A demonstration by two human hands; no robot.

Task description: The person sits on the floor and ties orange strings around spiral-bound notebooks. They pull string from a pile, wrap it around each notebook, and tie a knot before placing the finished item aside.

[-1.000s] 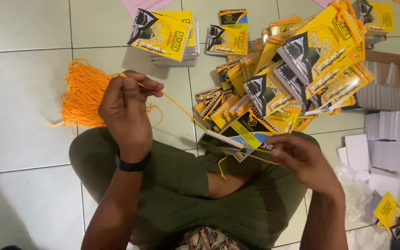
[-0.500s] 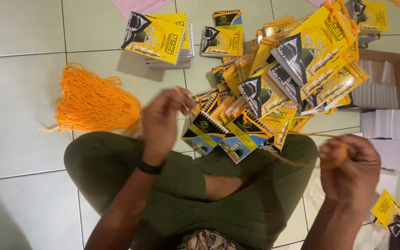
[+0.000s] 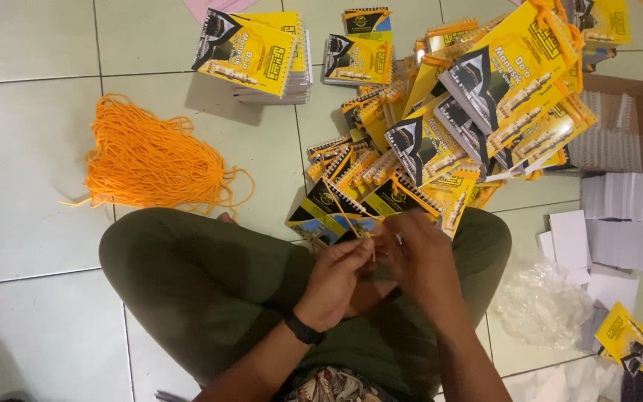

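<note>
You are looking down at your own lap as you sit cross-legged on a pale tiled floor [image 3: 31, 171]. Far left, a loose bundle of orange cord [image 3: 143, 160] lies on the tiles, well apart from your hands. Your left hand [image 3: 336, 279], with a dark band at the wrist, has come in from above the knee where it was half a second ago and now meets the other hand over your lap; its fingertips pinch a short piece of orange string [image 3: 351, 223] in a narrow grip. The string runs up to a yellow and black spiral-bound booklet [image 3: 336, 212] resting against your shin. Your right hand [image 3: 422, 257], which was stretched out to the right pulling the string taut, has returned to the middle; its fingers curl close at the same spot, though you cannot tell what they clasp. Behind lies a heap of matching booklets [image 3: 485, 112]; white paper stacks [image 3: 634, 219] sit far right.
</note>
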